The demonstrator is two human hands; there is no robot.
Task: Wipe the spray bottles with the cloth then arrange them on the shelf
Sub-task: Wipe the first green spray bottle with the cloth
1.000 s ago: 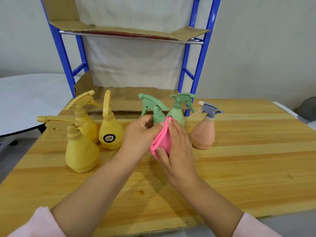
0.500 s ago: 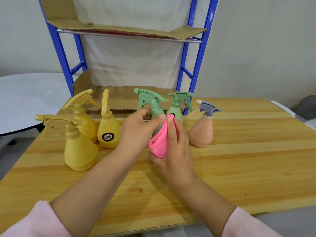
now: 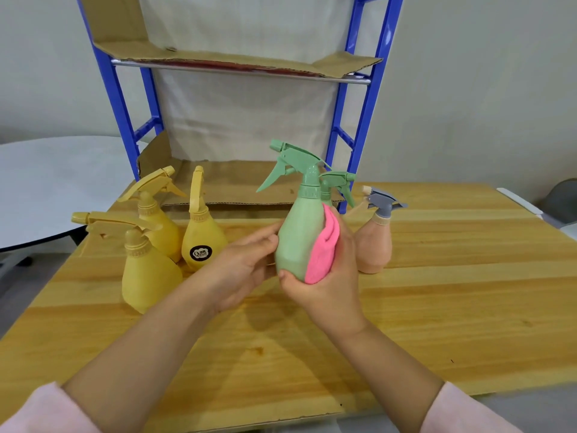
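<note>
I'm watching the green spray bottle (image 3: 296, 242) hanging clear of the wooden table (image 3: 437, 292). It's standing nearly upright, trigger head on top and nozzle pointing to the person's left. The right hand (image 3: 331, 285) is curling round its lower body from the right, thumb tucked at the front of the base, and it's pressing the pink cloth (image 3: 323, 254) against the bottle's right flank. The left hand (image 3: 246, 267) is lying against the opposite side, fingers fairly straight, touching but not wrapping. So the bottle is sitting between the two palms, long axis vertical, cloth side facing right.

I'm reading this as mid-wipe: the left flank and neck are showing bare, so the cloth probably needs to travel up or round. The cardboard-lined lower shelf (image 3: 237, 182) is lying straight behind, past the second green bottle (image 3: 338, 179). The right hand is bearing the weight, so it's looking better placed for that carry.
</note>
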